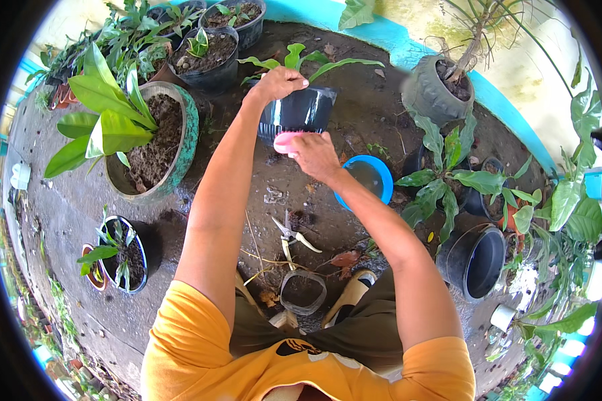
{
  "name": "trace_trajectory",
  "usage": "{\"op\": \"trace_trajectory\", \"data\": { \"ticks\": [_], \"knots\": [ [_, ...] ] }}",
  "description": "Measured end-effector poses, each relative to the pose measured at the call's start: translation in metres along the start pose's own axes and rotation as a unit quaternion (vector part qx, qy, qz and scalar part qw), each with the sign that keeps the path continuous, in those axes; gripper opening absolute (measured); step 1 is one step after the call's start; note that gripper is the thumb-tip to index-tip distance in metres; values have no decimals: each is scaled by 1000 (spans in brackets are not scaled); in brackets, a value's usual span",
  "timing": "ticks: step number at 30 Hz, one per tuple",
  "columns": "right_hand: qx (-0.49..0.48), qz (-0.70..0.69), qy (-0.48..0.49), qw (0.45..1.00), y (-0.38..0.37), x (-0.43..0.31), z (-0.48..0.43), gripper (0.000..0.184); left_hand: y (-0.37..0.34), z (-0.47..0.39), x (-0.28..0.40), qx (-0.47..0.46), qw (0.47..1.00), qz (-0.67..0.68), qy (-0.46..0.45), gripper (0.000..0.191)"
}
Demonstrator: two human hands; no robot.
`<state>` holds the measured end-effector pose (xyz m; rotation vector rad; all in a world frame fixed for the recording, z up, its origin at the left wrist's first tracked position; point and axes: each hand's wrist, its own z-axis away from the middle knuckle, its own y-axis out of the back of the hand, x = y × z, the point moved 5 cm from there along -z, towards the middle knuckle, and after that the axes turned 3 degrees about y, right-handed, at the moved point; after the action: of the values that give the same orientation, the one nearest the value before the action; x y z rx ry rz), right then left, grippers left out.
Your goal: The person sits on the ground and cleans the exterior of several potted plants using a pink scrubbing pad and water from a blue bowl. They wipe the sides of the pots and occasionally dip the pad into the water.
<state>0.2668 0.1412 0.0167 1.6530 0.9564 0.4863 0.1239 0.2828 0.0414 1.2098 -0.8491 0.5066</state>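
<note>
My left hand [279, 84] grips the rim of a glossy black plastic plant pot [301, 109]. The pot is wet, and long green leaves [326, 67] spread above its far rim. In my right hand [315, 154] is a pink scrubbing brush [286, 142], its bristles against the pot's lower side. Just beyond my right wrist stands a blue basin [389, 176] of water, partly hidden by my forearm. Pruning shears [291, 234] with pale handles lie spread on the ground between my arms.
A large round planter [188, 130] with a broad-leaved plant stands left. At right are a tyre-like pot [426, 90], leafy plants [446, 175] and a tipped black pot [454, 260]. A dark plastic grow bag [303, 293] sits between my feet. A blue-based wall [321, 15] runs behind.
</note>
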Motion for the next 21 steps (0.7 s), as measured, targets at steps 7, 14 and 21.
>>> {"op": "trace_trajectory", "data": {
  "ticks": [7, 14, 21],
  "knots": [
    [-26, 77, -341, 937, 24, 99, 59, 32, -5, 20, -4, -5, 1000, 28, -10, 29],
    [80, -195, -530, 821, 27, 124, 60, 51, -31, 58, 30, 21, 996, -11, -89, 23],
    [111, -322, -616, 710, 3, 75, 58, 70, -62, 120, 43, 72, 972, -80, -208, 20]
  ]
}}
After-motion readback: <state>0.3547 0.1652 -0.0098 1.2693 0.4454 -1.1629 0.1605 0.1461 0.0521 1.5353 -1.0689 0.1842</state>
